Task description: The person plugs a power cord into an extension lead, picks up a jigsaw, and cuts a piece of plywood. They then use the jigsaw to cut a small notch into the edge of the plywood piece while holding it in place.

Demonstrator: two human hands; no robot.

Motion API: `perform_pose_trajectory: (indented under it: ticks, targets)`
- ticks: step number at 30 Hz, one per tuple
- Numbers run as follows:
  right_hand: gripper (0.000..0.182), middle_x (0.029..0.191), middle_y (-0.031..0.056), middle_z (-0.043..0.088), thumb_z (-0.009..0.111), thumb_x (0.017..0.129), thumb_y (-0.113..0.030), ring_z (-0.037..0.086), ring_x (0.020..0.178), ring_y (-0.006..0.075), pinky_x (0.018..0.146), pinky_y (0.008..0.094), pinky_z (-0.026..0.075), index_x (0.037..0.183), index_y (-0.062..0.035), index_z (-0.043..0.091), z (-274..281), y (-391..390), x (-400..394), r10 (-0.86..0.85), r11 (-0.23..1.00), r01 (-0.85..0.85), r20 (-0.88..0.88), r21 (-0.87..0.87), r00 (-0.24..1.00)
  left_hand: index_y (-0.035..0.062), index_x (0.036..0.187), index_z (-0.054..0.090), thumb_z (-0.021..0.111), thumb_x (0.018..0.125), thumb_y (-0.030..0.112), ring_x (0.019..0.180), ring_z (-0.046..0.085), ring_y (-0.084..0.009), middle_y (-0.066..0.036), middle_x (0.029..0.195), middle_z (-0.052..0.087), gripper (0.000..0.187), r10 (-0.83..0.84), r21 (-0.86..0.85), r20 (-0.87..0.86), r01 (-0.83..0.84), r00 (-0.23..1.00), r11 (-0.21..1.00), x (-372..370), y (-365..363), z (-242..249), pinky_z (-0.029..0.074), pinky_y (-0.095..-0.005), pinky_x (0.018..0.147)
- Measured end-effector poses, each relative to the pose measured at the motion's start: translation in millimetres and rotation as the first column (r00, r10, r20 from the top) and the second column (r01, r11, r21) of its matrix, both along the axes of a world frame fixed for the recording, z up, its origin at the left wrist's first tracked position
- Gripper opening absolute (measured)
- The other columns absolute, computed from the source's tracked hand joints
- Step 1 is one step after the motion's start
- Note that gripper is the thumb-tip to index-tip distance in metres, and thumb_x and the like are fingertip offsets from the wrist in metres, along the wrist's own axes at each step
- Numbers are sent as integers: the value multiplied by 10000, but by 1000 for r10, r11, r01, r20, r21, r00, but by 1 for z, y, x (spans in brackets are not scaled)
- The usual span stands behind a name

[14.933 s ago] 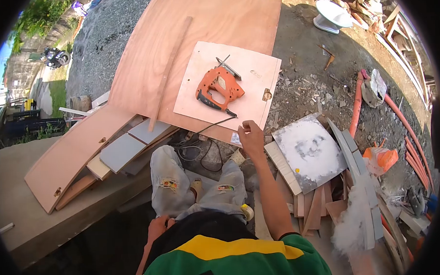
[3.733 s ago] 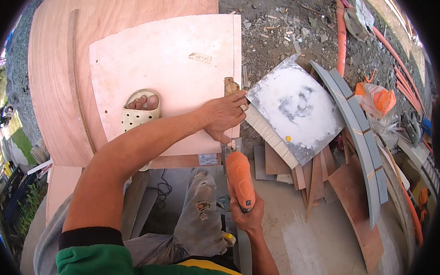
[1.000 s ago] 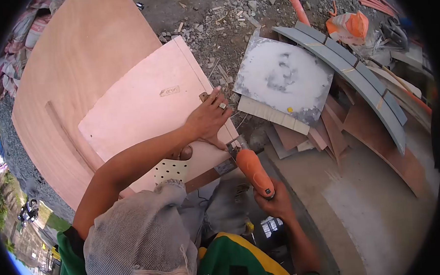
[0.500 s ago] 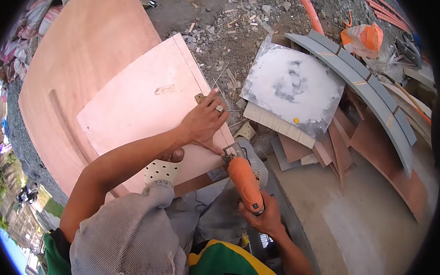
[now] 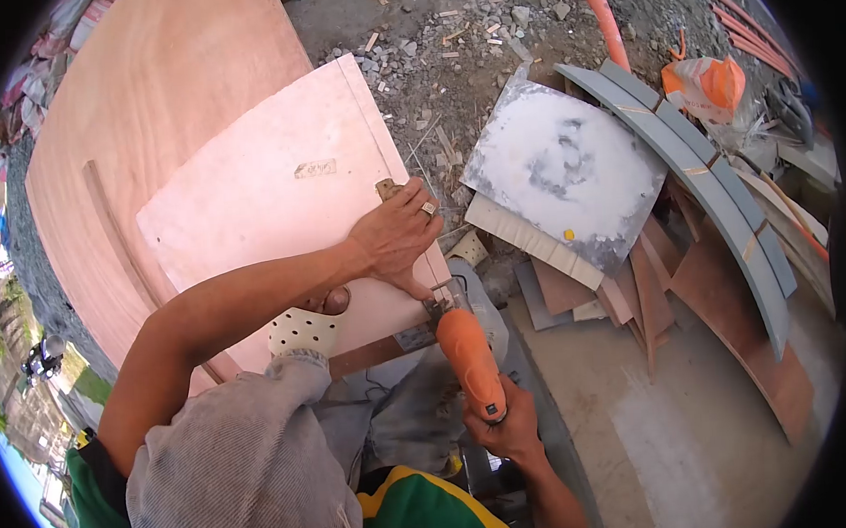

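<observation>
A pale pink plywood panel (image 5: pixel 240 178) lies across a larger plywood sheet, with a line running near its right edge. My left hand (image 5: pixel 398 239), wearing a ring, presses down on that edge, thumb spread toward the saw and fingers beside a small brown block (image 5: pixel 387 187). My right hand (image 5: pixel 507 421) is wrapped round the rear of an orange jigsaw (image 5: pixel 471 361). The jigsaw's metal front sits at the panel's near right corner, close to my left thumb. Its blade is too small to make out.
A perforated cream clog (image 5: pixel 303 331) rests on the panel. The large plywood sheet (image 5: pixel 174 77) extends beyond. To the right are a white-dusted board (image 5: pixel 560 164), curved grey strips (image 5: pixel 712 171) and brown offcuts (image 5: pixel 742 326). Rubble and an orange pipe (image 5: pixel 604 20) lie ahead.
The camera view has shifted slightly. My left fingers have drawn in a little near the brown block. The jigsaw stays at about the same spot on the panel's edge.
</observation>
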State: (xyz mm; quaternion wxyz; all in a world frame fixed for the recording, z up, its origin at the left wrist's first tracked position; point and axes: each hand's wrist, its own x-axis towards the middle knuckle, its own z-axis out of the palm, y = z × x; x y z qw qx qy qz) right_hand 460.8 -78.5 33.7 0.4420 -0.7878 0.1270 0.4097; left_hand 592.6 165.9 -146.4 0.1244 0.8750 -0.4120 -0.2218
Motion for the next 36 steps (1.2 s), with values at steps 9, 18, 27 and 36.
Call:
perform_pose_trajectory:
  ticks: [9, 18, 27, 36]
  targets:
    - [279, 752, 123, 676, 741, 774, -147, 668, 672, 181, 681, 324, 543, 994, 3, 658, -2, -1, -2, 32, 999, -32, 15, -15, 999, -145, 1059, 612, 612, 630, 870, 1235, 478, -423, -284, 1183, 628, 1102, 6, -47, 25, -5, 1000, 999, -2, 0, -3, 212, -499, 1191]
    - [299, 750, 120, 679, 728, 788, -121, 657, 676, 151, 674, 314, 534, 1041, 23, 661, -3, -1, -5, 30, 999, -29, 11, -20, 1000, -139, 1024, 614, 598, 654, 872, 1197, 493, -396, -267, 1152, 610, 1077, 7, -48, 7, -6, 1000, 999, -1, 1, -1, 237, -486, 1188]
    - [274, 756, 112, 666, 727, 795, -116, 634, 679, 146, 671, 312, 525, 1014, 30, 648, -1, 5, 1, -2, 1000, 1, 63, 21, 998, -155, 1038, 612, 584, 672, 861, 1204, 486, -414, -278, 1158, 617, 1081, -8, -33, -22, 7, 1000, 999, 0, 1, 1, 235, -497, 1186]
    - [249, 736, 81, 642, 717, 805, -123, 614, 673, 125, 655, 304, 518, 989, 27, 639, 0, 7, 2, -16, 1000, 16, 34, 25, 999, -158, 1049, 613, 606, 665, 827, 1210, 495, -408, -285, 1165, 634, 1058, -5, -47, -34, 3, 999, 999, 1, 1, 2, 229, -505, 1189]
